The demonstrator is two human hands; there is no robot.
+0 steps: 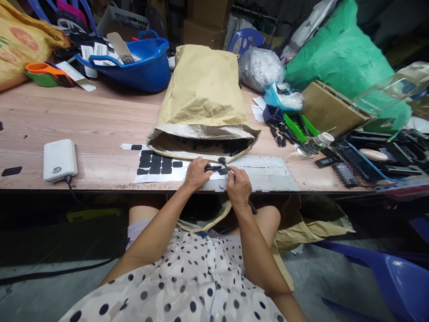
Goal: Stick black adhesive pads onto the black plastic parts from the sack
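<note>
My left hand is closed, its fingertips pinching a short black stick-like part low over the table edge. In my right hand is a small hammer with a dark rounded head and thin metal shaft; its dark handle end shows below the wrist. The hammer's head is close beside the tip of the black part. Left of my hands lies a white sheet bearing rows of black rounded-square pads. Behind them, the open mouth of a tan sack shows dark pieces inside.
A white box with a cable stands left. A blue basin is at back left. On the right are a green tray, a clear bottle and a tray of black parts. Another open sack is between my knees.
</note>
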